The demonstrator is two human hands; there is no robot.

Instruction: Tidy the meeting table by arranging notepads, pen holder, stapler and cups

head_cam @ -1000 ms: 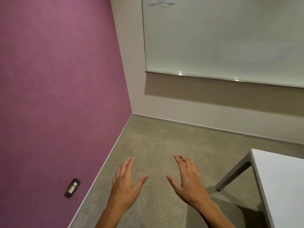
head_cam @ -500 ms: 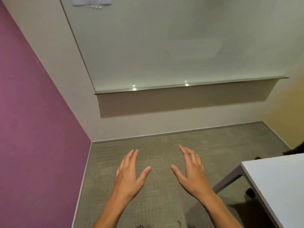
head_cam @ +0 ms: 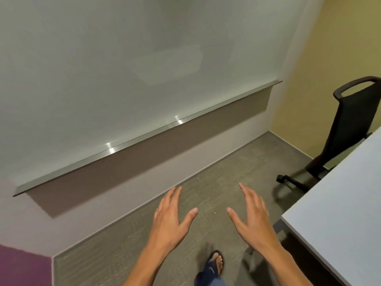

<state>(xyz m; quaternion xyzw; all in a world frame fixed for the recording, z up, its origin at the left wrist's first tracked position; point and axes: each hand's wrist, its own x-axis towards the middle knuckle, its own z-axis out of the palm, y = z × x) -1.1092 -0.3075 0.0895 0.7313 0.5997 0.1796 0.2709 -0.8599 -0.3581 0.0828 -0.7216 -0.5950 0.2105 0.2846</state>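
My left hand [head_cam: 172, 216] and my right hand [head_cam: 252, 216] are held out in front of me over the carpet, palms down, fingers spread, holding nothing. A corner of the white meeting table [head_cam: 342, 203] shows at the right edge, just right of my right hand; the part in view is bare. No notepads, pen holder, stapler or cups are in view.
A large whiteboard [head_cam: 123, 69] with a metal tray rail [head_cam: 144, 139] fills the wall ahead. A black office chair [head_cam: 350, 124] stands at the table's far side by the yellow wall. My sandalled foot [head_cam: 214, 265] is on the grey carpet.
The view has swung to the right: the purple wall has slid almost out of sight, the yellow wall and the black chair have appeared, and more of the table shows. Both hands stay open.
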